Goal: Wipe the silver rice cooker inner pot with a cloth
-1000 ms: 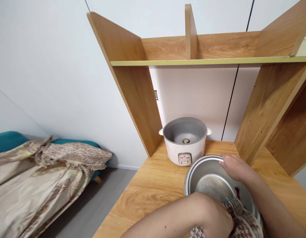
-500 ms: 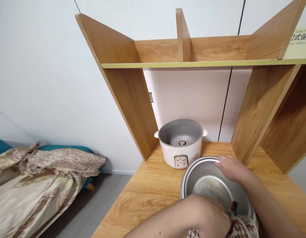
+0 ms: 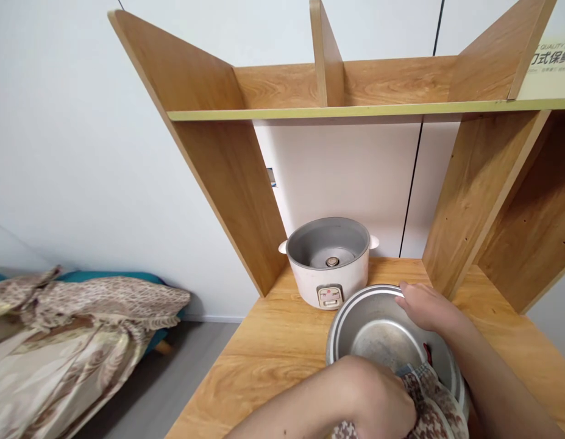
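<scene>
While gripping a brown-and-cream patterned cloth (image 3: 431, 405), left hand (image 3: 378, 402) noted with fingers closed on it, pressed inside round silver metal inner pot (image 3: 355, 317). Right hand (image 3: 426, 308) on pot's far rim, fingers curled over the edge. Pot on light wooden worktop (image 3: 273, 347), just in front of white round rice cooker base (image 3: 328, 262), nearly touching.

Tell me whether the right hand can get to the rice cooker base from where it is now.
Probably yes. The right hand rests on the far rim of the metal pot, and the rice cooker base stands open just beyond on the desk, with nothing between them.
</scene>
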`<state>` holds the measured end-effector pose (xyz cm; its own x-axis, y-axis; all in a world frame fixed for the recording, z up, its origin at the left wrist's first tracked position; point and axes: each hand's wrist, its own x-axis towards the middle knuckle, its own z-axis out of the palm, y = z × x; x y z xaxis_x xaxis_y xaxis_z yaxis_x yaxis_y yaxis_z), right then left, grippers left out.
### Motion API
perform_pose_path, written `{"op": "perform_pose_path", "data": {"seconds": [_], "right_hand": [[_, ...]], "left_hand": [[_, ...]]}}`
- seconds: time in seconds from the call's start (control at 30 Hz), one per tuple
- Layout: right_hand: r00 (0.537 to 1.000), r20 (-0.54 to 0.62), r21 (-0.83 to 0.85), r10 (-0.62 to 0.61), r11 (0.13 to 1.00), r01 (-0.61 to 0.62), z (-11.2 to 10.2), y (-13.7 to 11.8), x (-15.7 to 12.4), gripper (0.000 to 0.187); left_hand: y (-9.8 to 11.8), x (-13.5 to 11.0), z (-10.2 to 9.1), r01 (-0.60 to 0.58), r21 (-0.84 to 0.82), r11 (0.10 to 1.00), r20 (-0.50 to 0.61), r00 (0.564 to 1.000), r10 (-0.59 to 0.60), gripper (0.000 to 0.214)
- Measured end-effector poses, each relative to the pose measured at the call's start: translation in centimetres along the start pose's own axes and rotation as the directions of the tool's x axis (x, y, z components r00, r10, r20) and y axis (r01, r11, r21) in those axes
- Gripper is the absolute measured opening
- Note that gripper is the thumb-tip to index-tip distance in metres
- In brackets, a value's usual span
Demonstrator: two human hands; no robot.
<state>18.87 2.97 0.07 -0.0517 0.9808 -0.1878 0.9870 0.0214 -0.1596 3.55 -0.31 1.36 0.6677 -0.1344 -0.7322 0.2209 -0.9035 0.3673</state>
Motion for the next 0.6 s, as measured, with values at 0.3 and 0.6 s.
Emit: {"op": "perform_pose_path", "data": {"seconds": [0.3, 0.6], "right_hand": [[0.997, -0.050, 0.075, -0.067, 0.995, 0.070, -0.7, 1.2, 0.3, 0.040], [0.986, -0.135, -0.005, 0.095, 0.995, -0.097, -0.4, 0.3, 0.7, 0.042]], "left_hand": [[-1.6, 0.1, 1.4, -0.077, 0.109, 0.991, -0.038, 0.996, 0.081, 0.041], [-2.0, -0.2, 1.6, -0.024, 0.116, 0.993, -0.105, 0.994, 0.037, 0.018]]}}
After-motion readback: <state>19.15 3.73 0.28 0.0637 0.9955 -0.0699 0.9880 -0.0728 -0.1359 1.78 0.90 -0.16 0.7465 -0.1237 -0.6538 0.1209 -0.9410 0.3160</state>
